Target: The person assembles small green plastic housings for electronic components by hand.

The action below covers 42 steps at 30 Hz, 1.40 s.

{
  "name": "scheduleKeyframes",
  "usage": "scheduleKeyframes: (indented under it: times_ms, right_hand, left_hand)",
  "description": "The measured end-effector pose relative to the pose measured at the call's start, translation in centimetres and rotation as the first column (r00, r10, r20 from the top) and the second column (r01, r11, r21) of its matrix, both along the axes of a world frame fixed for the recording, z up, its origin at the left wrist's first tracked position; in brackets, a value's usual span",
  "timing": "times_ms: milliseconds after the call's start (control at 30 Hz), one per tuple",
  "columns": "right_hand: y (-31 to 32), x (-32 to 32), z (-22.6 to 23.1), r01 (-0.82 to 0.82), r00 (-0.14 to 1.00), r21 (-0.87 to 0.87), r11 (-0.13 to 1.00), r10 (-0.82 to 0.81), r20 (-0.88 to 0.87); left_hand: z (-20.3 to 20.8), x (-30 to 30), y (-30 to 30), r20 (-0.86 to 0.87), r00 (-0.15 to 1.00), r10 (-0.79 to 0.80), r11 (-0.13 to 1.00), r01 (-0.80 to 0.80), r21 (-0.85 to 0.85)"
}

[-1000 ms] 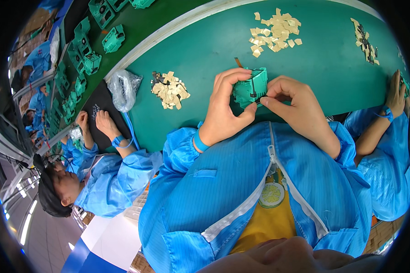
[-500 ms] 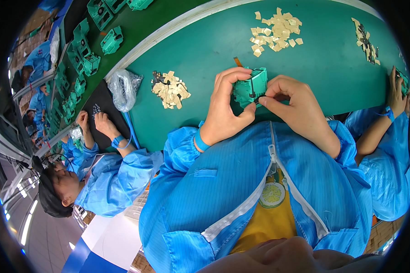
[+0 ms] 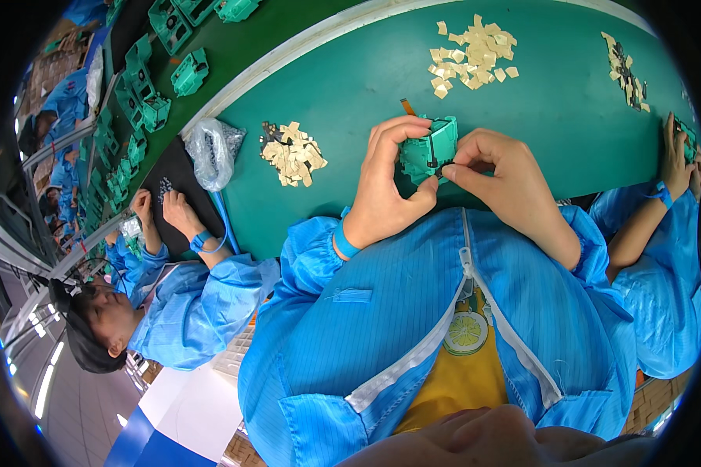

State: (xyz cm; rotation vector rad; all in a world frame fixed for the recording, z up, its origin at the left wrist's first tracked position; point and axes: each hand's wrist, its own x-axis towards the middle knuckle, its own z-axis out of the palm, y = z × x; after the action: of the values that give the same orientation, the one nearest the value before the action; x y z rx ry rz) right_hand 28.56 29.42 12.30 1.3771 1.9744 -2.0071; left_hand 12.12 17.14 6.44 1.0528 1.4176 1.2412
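Observation:
A green plastic housing (image 3: 442, 140) with a black strip down its side is held up over the green table in front of my chest. My left hand (image 3: 389, 175) grips it from the left, fingers over the top and thumb at the lower edge. An orange flat cable (image 3: 406, 106) sticks out beyond those fingers. My right hand (image 3: 502, 167) pinches at the lower right of the housing, thumb and forefinger together on a small black piece (image 3: 444, 167) against it. The fingertips partly cover that piece, so its exact kind is hidden.
Cream paper scraps (image 3: 479, 54) lie beyond the housing. Another pile (image 3: 296, 156), mixed with black bits, is to the left. A clear plastic bag (image 3: 210, 156) sits near a co-worker's hands (image 3: 175, 210). Green housings (image 3: 136, 82) stand on the conveyor. A second co-worker's hand (image 3: 678, 159) is at right.
My hands and the housing stay almost in place. The co-worker on the left has shifted their head slightly leftward.

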Motion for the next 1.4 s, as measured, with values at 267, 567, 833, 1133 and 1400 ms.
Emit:
scheduleKeyframes:
  times_ms: [267, 567, 833, 1133, 1400]
  right_hand:
    - [0.8, 0.4, -2.7, 0.151, 0.92, -0.383, 0.911, -0.271, -0.283]
    - [1.3, 0.8, -5.0, 0.152, 0.813, -0.62, 0.769, -0.454, -0.364]
    - [0.6, 0.1, -4.7, 0.116, 0.795, -0.528, 0.842, -0.397, -0.459]
    - [0.3, -0.9, -3.0, 0.079, 0.886, -0.305, 0.949, -0.207, -0.416]
    - [10.1, 1.1, -3.2, 0.294, 0.835, -0.074, 0.953, -0.294, -0.465]
  left_hand:
    - [0.4, -0.2, 0.2, 0.06, 0.998, 0.015, 0.999, -0.012, -0.039]
    - [1.5, 0.2, 0.8, -0.299, 0.951, 0.078, 0.989, -0.037, 0.14]
    - [2.6, 0.2, 0.5, -0.646, 0.732, 0.216, 0.962, -0.047, 0.269]
    - [2.3, -0.2, -0.2, -0.724, 0.637, 0.264, 0.949, -0.039, 0.312]
    - [2.6, -1.6, -1.6, -0.62, 0.714, 0.326, 0.913, -0.069, 0.401]
